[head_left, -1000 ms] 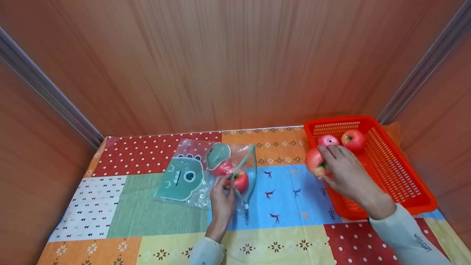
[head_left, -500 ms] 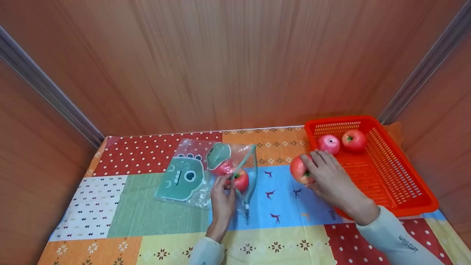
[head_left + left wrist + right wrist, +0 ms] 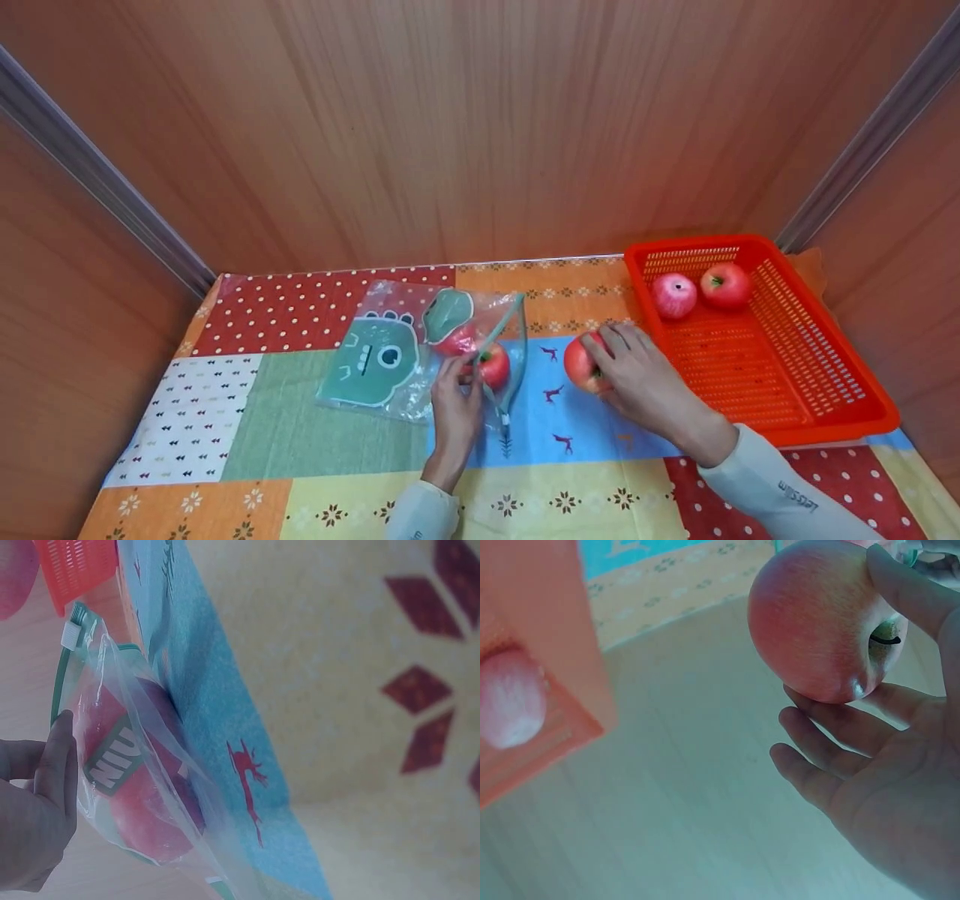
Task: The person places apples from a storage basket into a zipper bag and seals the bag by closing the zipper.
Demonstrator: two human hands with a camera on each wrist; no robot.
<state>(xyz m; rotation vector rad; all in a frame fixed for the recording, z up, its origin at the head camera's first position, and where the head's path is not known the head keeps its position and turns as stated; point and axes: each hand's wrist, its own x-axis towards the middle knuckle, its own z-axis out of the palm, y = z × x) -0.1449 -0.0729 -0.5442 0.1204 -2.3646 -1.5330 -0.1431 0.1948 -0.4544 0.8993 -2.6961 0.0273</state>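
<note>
Held apple (image 3: 582,364): red with yellowish streaking, skin whole, gripped in the right hand (image 3: 645,382), stem hollow facing the palm; located right of the bag (image 3: 386,367), not touching it. Bag: clear plastic, green cartoon-creature print, lying on the surface (image 3: 300,439); green-edged mouth parted, facing right, its edge held by the left hand (image 3: 454,409); white slider (image 3: 71,636) at the near end. Contents: two red apples, one at the mouth (image 3: 495,367), one farther in (image 3: 456,343).

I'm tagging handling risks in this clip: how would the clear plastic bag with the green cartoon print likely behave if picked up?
The bag would probably flop, as it looks thin and creased. The round red apples inside might roll out if it tilts, since they lie close to its green zip edges, which stand apart.
</note>
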